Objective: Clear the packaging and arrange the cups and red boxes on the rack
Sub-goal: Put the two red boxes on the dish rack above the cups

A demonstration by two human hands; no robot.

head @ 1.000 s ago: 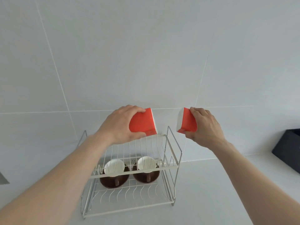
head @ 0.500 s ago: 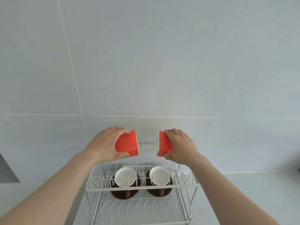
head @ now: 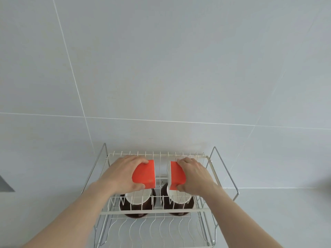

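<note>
My left hand (head: pixel 121 173) grips a red box (head: pixel 144 174) over the left part of the upper tier of the white wire rack (head: pixel 154 211). My right hand (head: pixel 194 174) grips a second red box (head: pixel 177 174) with a white side, over the right part of that tier. A small gap separates the boxes. I cannot tell if they touch the wires. On the lower tier two white cups sit on dark saucers, the left cup (head: pixel 138 197) and the right cup (head: pixel 180 197), each partly hidden under a box.
The rack stands on a pale countertop (head: pixel 279 221) against a grey tiled wall (head: pixel 161 68). Metal side handles (head: pixel 224 169) rise at both ends of the rack. A dark grey shape (head: pixel 5 184) shows at the left edge.
Both hands have brought the red boxes down and closer together, from above the rack to its upper tier. The view has shifted so the rack is centred.
</note>
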